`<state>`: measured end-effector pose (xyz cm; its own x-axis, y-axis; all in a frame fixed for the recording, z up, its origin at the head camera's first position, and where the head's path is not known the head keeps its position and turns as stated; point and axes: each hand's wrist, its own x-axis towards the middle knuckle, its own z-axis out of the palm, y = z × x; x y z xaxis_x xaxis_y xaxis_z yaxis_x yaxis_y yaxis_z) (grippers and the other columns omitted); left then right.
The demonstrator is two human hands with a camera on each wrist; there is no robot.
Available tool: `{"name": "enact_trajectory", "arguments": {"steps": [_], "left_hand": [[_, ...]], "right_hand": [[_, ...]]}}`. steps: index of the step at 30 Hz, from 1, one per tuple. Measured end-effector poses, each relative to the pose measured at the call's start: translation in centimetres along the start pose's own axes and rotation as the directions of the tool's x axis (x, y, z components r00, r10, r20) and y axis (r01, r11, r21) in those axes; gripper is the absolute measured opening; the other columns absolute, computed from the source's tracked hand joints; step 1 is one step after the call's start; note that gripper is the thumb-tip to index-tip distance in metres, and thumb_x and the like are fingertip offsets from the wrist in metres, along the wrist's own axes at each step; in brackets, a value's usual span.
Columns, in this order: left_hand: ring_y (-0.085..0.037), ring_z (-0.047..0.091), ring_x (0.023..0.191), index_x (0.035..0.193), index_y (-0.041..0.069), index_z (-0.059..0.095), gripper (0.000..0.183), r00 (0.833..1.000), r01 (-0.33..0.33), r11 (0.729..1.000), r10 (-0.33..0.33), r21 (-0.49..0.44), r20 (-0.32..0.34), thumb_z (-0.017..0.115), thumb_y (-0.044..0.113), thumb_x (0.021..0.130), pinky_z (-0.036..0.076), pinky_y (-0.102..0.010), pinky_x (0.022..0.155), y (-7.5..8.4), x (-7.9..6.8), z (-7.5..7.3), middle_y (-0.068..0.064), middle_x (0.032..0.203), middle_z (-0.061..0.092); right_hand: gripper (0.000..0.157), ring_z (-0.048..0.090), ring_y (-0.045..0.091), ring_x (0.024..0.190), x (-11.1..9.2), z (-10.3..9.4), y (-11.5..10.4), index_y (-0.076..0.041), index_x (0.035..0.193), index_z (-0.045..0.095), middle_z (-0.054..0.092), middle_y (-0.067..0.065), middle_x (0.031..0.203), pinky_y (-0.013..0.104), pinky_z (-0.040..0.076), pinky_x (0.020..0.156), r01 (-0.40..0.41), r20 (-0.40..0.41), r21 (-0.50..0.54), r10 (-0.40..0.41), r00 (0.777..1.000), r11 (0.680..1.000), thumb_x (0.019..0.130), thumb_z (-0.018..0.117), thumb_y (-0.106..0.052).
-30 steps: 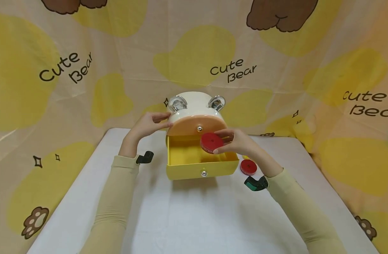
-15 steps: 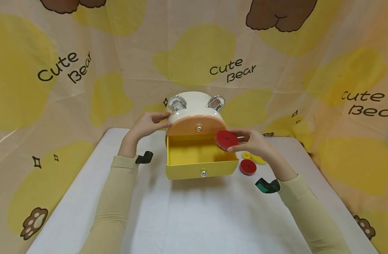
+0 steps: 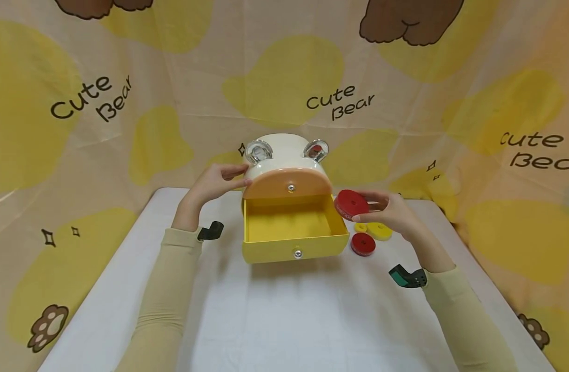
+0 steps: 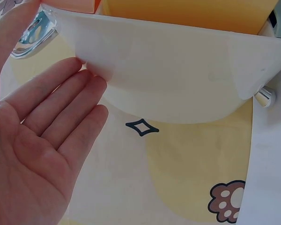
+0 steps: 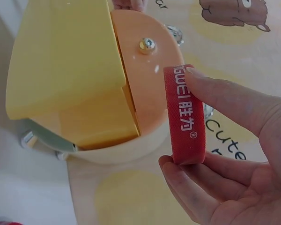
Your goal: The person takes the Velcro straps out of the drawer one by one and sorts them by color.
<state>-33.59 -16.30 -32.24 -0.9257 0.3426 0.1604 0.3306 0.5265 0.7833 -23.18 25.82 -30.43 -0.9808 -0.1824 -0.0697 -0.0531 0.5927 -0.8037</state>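
In the head view, my right hand point(image 3: 396, 213) grips a red roll of tape point(image 3: 351, 204) between thumb and fingers. It is held raised beside the right wall of the pulled-out yellow drawer point(image 3: 270, 252). White lettering shows on its rim in the right wrist view. The drawer belongs to a white cabinet point(image 3: 284, 147) with silver ears and a closed orange upper drawer point(image 3: 307, 181). My left hand point(image 3: 214, 182) rests on the cabinet's left side. In the left wrist view, the fingers of that hand point(image 4: 51, 126) lie nearly straight against the white wall.
Right of the open drawer, a second red roll point(image 3: 363, 244) lies on the white table point(image 3: 284, 320). Behind it lie a small yellow ring point(image 3: 360, 227) and a larger yellow roll point(image 3: 380, 231). A patterned cloth backdrop point(image 3: 191, 77) stands behind the table.
My right hand has carried the red roll rightward, from above the open drawer to its right side, baring the drawer's inside and the yellow pieces. My left hand stays put.
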Motion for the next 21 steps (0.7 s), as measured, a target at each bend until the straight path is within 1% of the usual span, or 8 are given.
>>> {"name": "enact_trajectory", "arguments": {"steps": [6, 12, 15, 18, 21], "left_hand": [[-0.022, 0.054, 0.125, 0.133, 0.024, 0.057, 0.069, 1.0, -0.001, 1.0, 0.001, -0.008, 0.003, 0.074, 0.055, 0.074, 0.044, -0.043, 0.103, -0.1, 0.1, 0.1, 0.0, 0.136, 0.056], [-0.021, 0.054, 0.125, 0.133, 0.023, 0.057, 0.069, 1.0, -0.006, 1.0, 0.006, -0.015, 0.003, 0.074, 0.055, 0.074, 0.044, -0.042, 0.103, -0.1, 0.2, 0.1, -0.001, 0.136, 0.056], [-0.021, 0.054, 0.125, 0.133, 0.022, 0.057, 0.069, 1.0, -0.009, 1.0, 0.009, -0.016, 0.003, 0.074, 0.054, 0.074, 0.044, -0.042, 0.103, 0.0, 0.2, 0.1, -0.001, 0.136, 0.056], [-0.019, 0.054, 0.125, 0.132, 0.022, 0.058, 0.069, 1.0, -0.01, 1.0, 0.01, -0.018, 0.001, 0.075, 0.054, 0.074, 0.045, -0.042, 0.103, 0.0, 0.2, 0.1, 0.0, 0.136, 0.056], [-0.019, 0.054, 0.125, 0.132, 0.022, 0.058, 0.068, 1.0, -0.011, 1.0, 0.011, -0.022, 0.0, 0.075, 0.053, 0.074, 0.045, -0.042, 0.103, -0.1, 0.2, 0.1, 0.0, 0.136, 0.056]], "right_hand": [[0.075, 0.055, 0.032, 0.119, -0.5, -0.6, 1.1, -0.016, 0.139, 0.048, 0.056, 0.011, 0.133, 0.044, 0.052, 0.092, -0.029, -0.025, -0.03, 0.028, 0.999, 0.999, 0.076, 0.077, -0.044], [0.082, 0.053, 0.033, 0.12, -0.8, -1.0, 2.7, -0.016, 0.141, 0.045, 0.053, 0.011, 0.135, 0.048, 0.051, 0.094, -0.066, -0.051, -0.052, 0.063, 0.997, 0.996, 0.073, 0.078, -0.048], [0.081, 0.052, 0.034, 0.12, -1.0, -1.2, 3.4, -0.014, 0.141, 0.045, 0.053, 0.013, 0.135, 0.047, 0.051, 0.093, -0.057, -0.053, -0.049, 0.054, 0.997, 0.997, 0.074, 0.078, -0.045], [0.076, 0.051, 0.037, 0.12, -1.0, -1.3, 4.1, -0.012, 0.141, 0.045, 0.052, 0.016, 0.135, 0.045, 0.052, 0.091, -0.044, -0.05, -0.042, 0.042, 0.998, 0.998, 0.077, 0.077, -0.04], [0.077, 0.05, 0.038, 0.121, -1.1, -1.4, 4.8, -0.012, 0.141, 0.044, 0.051, 0.017, 0.136, 0.045, 0.053, 0.09, -0.054, -0.049, -0.039, 0.052, 0.997, 0.998, 0.077, 0.077, -0.039]]}}
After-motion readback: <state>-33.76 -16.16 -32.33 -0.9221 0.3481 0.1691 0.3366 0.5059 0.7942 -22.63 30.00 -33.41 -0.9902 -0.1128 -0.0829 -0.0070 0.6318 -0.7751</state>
